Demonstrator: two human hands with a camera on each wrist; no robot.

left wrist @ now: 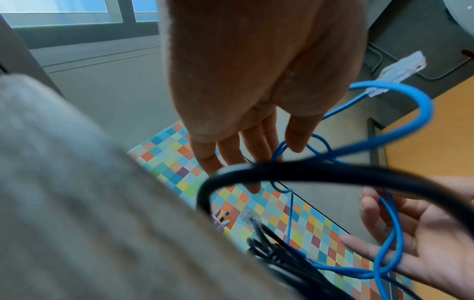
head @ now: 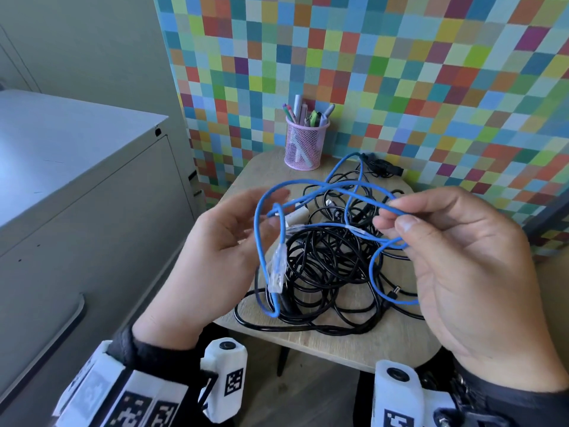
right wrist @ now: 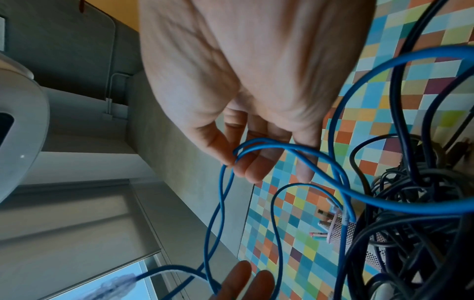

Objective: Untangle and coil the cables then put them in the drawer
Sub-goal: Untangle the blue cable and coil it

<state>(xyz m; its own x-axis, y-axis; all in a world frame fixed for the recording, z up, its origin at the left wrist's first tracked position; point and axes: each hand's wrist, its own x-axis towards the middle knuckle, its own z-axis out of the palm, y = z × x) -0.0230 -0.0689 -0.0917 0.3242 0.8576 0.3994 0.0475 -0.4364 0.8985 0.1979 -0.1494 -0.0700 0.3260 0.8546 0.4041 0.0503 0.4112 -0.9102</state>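
Note:
A blue cable (head: 323,186) loops up off a tangle of black cables (head: 323,272) on the small wooden table (head: 338,343). My right hand (head: 392,218) pinches a fold of the blue cable (right wrist: 307,154) between thumb and forefinger (right wrist: 220,150) above the tangle. My left hand (head: 274,211) is held open at the left, fingers (left wrist: 231,154) straight, beside a hanging blue loop. The cable's clear connector (head: 277,266) dangles below that hand. A black cable (left wrist: 307,172) arcs close across the left wrist view.
A grey cabinet (head: 92,241) with a drawer handle (head: 61,328) stands left of the table. A pink mesh pen holder (head: 304,143) sits at the table's back edge. A checkered colourful panel (head: 400,72) rises behind the table.

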